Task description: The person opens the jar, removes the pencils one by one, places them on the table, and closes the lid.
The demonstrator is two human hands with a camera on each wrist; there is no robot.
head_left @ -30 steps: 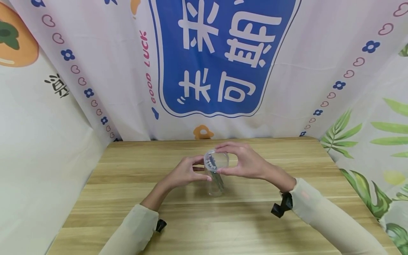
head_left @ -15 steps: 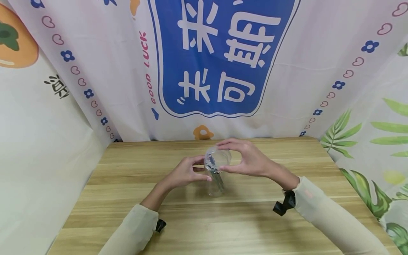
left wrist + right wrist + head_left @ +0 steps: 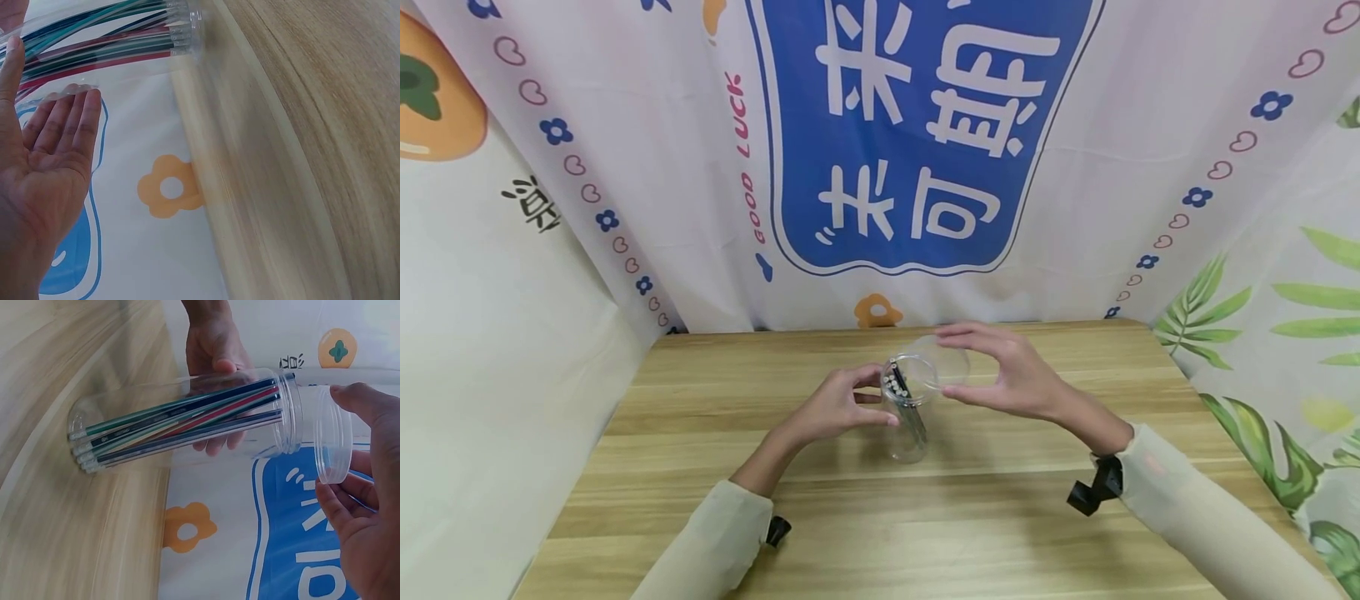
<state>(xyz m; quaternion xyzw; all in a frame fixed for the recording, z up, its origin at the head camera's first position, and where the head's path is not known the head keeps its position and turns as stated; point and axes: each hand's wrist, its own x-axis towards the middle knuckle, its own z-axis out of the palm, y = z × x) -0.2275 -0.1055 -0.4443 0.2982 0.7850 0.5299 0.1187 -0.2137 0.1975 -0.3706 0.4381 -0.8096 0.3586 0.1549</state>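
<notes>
A clear plastic jar [image 3: 904, 443] stands upright on the table, with several pencils [image 3: 187, 425] leaning inside it. My left hand [image 3: 833, 407] holds the jar from its left side, thumb in front and fingers behind. Between the thumb and fingers of my right hand [image 3: 1017, 377] is a clear round lid [image 3: 334, 436], pinched by its edge. In the right wrist view a gap separates the lid from the jar's threaded mouth [image 3: 289, 415]. Dark, green and red pencil barrels show through the wall in the left wrist view.
The wooden table [image 3: 737, 467] runs back to a hanging printed cloth [image 3: 910, 167] with a blue panel. More printed cloth hangs at both sides. A black wrist camera [image 3: 1096, 487] sits below the right cuff, another [image 3: 778, 531] at the left.
My right hand has lifted the lid off the jar's mouth and carried it slightly up and to the right. The left hand and the jar stay in place.
</notes>
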